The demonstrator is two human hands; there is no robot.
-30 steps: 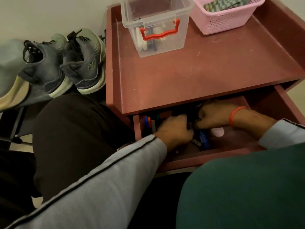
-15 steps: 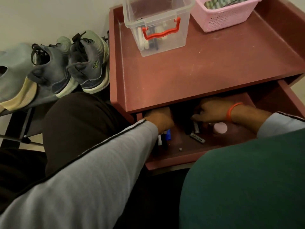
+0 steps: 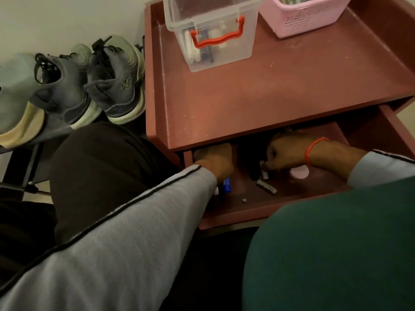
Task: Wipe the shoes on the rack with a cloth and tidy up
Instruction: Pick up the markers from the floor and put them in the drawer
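Two grey sneakers [image 3: 65,90] [image 3: 116,84] stand side by side on the dark metal rack [image 3: 29,167] at the left, heels toward me. No cloth shows. Both hands are inside the open drawer [image 3: 235,218] of the red-brown cabinet. My left hand [image 3: 215,160] reaches into the drawer's back left corner, its fingers hidden under the cabinet top. My right hand [image 3: 289,151], with an orange band on the wrist, has its fingers curled and pinches a small grey battery [image 3: 264,173] beside a black object [image 3: 251,162].
Another battery [image 3: 266,187], a blue item [image 3: 226,185] and a pink round lid [image 3: 299,172] lie in the drawer. A clear box with a red handle [image 3: 213,30] and a pink basket [image 3: 303,16] stand on the cabinet top. A grey shoe with a beige lining [image 3: 15,102] sits far left.
My left hand has moved from the drawer's middle to its back left corner, uncovering the batteries. My right hand has stayed near the black object. The view shifted slightly right.
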